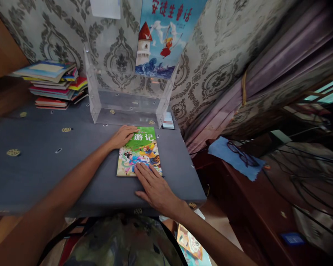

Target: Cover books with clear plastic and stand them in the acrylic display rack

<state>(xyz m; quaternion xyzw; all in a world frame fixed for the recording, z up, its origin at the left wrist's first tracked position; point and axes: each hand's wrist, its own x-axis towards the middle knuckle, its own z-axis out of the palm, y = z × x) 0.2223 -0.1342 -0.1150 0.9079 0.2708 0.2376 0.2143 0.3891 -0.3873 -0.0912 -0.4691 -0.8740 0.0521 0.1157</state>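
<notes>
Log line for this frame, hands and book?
left hand: on top-left corner of green book | right hand: flat on its lower edge | book: lying flat on grey table | behind: clear stand, book stack

Damask wallpaper (216, 48), purple curtain (269, 59).

Two hands: left hand (123, 136), right hand (155, 189). One green book (142, 148), one blue book (166, 40), one pile of books (54, 83), one clear stand (96, 92), one pair of glasses (241, 153), one cloth (220, 149).
</notes>
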